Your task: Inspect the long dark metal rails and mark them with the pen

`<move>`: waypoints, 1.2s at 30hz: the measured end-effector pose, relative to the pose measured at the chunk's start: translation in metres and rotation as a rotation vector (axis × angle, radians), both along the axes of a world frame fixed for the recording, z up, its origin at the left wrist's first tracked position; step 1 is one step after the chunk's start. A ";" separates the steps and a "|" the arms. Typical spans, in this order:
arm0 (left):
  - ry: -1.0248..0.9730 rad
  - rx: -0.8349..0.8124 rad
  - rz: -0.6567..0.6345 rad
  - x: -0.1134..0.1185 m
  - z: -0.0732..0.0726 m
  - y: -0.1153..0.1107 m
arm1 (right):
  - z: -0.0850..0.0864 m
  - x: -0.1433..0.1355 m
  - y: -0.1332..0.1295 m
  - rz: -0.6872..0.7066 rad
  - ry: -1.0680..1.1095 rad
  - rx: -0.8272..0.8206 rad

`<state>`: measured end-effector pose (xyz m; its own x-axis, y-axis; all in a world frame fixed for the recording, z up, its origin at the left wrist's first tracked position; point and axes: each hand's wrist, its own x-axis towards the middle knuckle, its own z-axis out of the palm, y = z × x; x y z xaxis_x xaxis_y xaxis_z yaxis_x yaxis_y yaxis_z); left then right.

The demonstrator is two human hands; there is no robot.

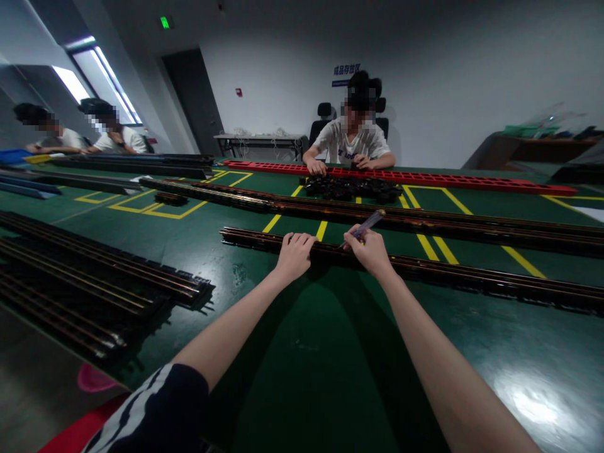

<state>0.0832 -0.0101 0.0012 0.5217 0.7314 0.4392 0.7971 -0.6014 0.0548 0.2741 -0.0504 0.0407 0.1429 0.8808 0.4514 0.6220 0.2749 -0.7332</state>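
A long black rail (443, 269) with copper-coloured strips lies across the table in front of me. My left hand (295, 255) rests over it near its left end, fingers curled down over the far edge. My right hand (370, 248) pinches a pen-like tool (370, 223) with a translucent purplish handle. Its thin tip slants down to the left and meets the rail, or comes very near it; I cannot tell which. Just beyond, a second long rail (325, 207) of the same look runs nearly parallel.
Several black rails (94, 264) lie at the left on the green table (292, 352). Across from me, a person (352, 138) works at a red slotted strip (472, 181), beside a heap of black parts (352, 187). Two more people sit at the far left. Yellow tape marks the tabletop.
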 end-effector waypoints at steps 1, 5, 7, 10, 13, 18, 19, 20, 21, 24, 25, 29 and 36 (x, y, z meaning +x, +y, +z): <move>0.000 -0.003 0.000 0.000 0.000 0.000 | 0.000 0.000 0.000 0.008 0.004 0.000; 0.007 -0.011 0.001 0.001 0.002 -0.001 | 0.001 -0.001 -0.002 0.028 0.019 -0.014; 0.010 -0.009 0.004 0.001 0.002 -0.001 | 0.002 -0.001 -0.002 0.031 0.017 -0.030; 0.011 -0.004 0.003 0.001 0.001 -0.001 | 0.003 -0.001 -0.003 0.027 0.011 -0.043; 0.013 0.008 0.004 0.000 0.000 0.000 | 0.002 0.000 -0.002 0.025 0.013 -0.044; 0.019 0.024 0.024 0.001 -0.001 0.000 | 0.002 0.000 -0.002 0.034 0.060 -0.059; 0.018 0.025 0.024 0.001 -0.001 0.000 | 0.002 0.000 -0.002 0.036 0.070 -0.066; 0.016 0.025 0.024 0.001 -0.001 0.000 | 0.002 0.000 -0.002 0.038 0.079 -0.073; 0.013 0.023 0.025 0.001 -0.001 0.000 | 0.002 0.001 -0.002 0.039 0.085 -0.078; 0.006 0.014 0.022 0.001 0.000 0.000 | 0.001 0.001 -0.002 0.041 0.092 -0.084; 0.005 0.012 0.019 0.001 0.000 0.000 | 0.001 0.001 -0.002 0.041 0.092 -0.084; -0.004 0.013 0.012 0.001 0.000 0.000 | 0.000 0.002 -0.002 0.049 0.098 -0.080; -0.024 -0.027 -0.014 -0.001 0.001 0.001 | -0.001 0.002 -0.001 0.055 0.099 -0.060</move>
